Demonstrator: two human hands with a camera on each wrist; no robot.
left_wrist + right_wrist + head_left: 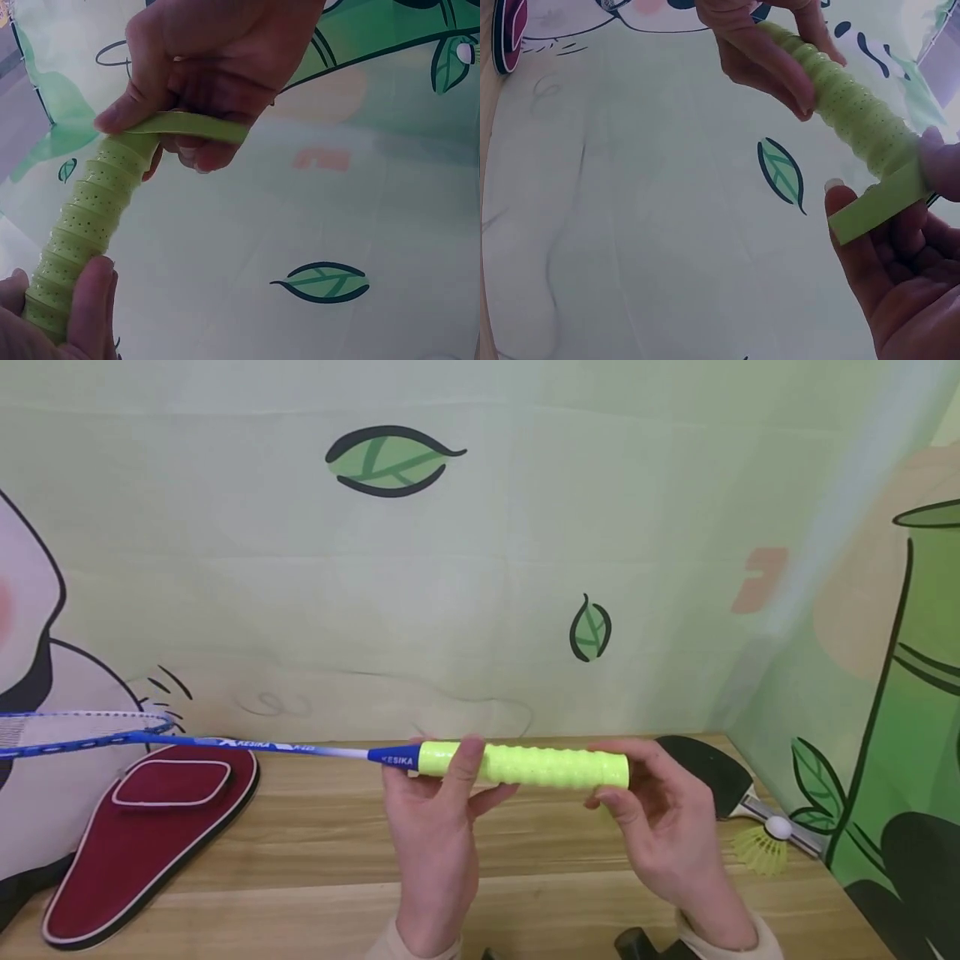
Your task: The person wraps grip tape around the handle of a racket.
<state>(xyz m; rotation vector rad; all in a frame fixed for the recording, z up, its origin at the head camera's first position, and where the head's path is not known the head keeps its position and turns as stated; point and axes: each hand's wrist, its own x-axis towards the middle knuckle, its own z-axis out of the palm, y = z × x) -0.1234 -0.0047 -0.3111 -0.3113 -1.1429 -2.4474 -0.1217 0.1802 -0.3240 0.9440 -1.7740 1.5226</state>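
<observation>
A blue and white badminton racket [322,750] is held level above the wooden table, its head cut off at the left edge. Bright yellow-green, ridged grip tape [551,766] covers the handle. My left hand [435,852] holds the handle near the blue cone, thumb across the front. At the butt end, my right hand [671,835] has its thumb and fingers around the handle. In the right wrist view, a flat loose strip [877,206] of the tape sticks out from the butt, pinched by the right hand. The left wrist view shows this strip [199,126] too.
A maroon zip case [165,852] with white piping lies on the table [300,877] at left. At the right back are a black table tennis bat [701,768] and a yellow shuttlecock [763,847]. A leaf-printed backdrop [510,543] stands behind.
</observation>
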